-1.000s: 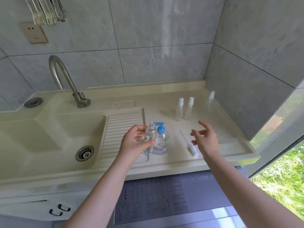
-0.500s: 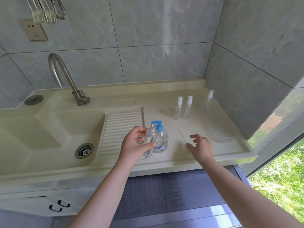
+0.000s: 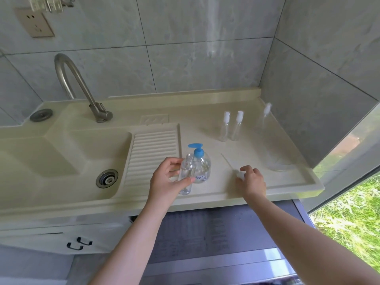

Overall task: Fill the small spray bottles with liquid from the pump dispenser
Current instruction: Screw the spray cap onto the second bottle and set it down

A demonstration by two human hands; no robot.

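My left hand (image 3: 168, 177) grips an uncapped clear spray bottle (image 3: 187, 173), held upright just left of the pump dispenser (image 3: 200, 164), a clear bottle with a blue pump head standing on the counter. My right hand (image 3: 251, 181) rests low on the counter with its fingers curled over the white spray cap (image 3: 239, 174), whose thin dip tube (image 3: 227, 162) lies pointing back and left. Two capped spray bottles (image 3: 231, 126) stand side by side further back. A third capped bottle (image 3: 265, 114) stands near the right wall.
A cream sink basin (image 3: 67, 159) with a drain and a ribbed washboard (image 3: 152, 155) lies to the left, below a metal faucet (image 3: 82, 87). A clear shallow dish (image 3: 280, 161) sits by the right wall. The counter's front edge is just under my hands.
My right hand has dropped from mid-air onto the counter and closed its fingers over the white spray cap. My left hand keeps holding the open bottle beside the dispenser.
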